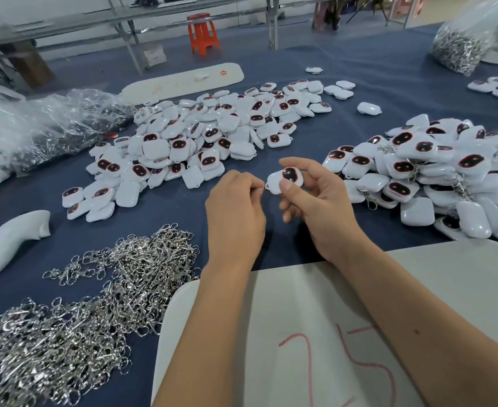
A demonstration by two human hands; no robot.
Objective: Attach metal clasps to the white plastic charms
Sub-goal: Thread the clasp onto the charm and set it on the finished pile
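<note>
Head camera looks down at two hands meeting over a blue counter [359, 83]. The right hand [315, 207] holds one white charm [284, 180] between thumb and fingers, dark face up, with its small loop turned toward the other hand. The left hand [236, 212] has its fingers curled and pinches something small and metal right at that loop; it is probably a clasp, but it is too small to tell for sure. I judge that the step in hand is the hooking of a clasp into the loop of this charm. The next move calls for a fine, steady push while the charm is kept from turning. A pile of loose clasps [80, 304] lies near the left forearm, a heap of charms [212, 133] lies beyond the hands, and another heap [435, 171], some with clasps on, lies to the right.
</note>
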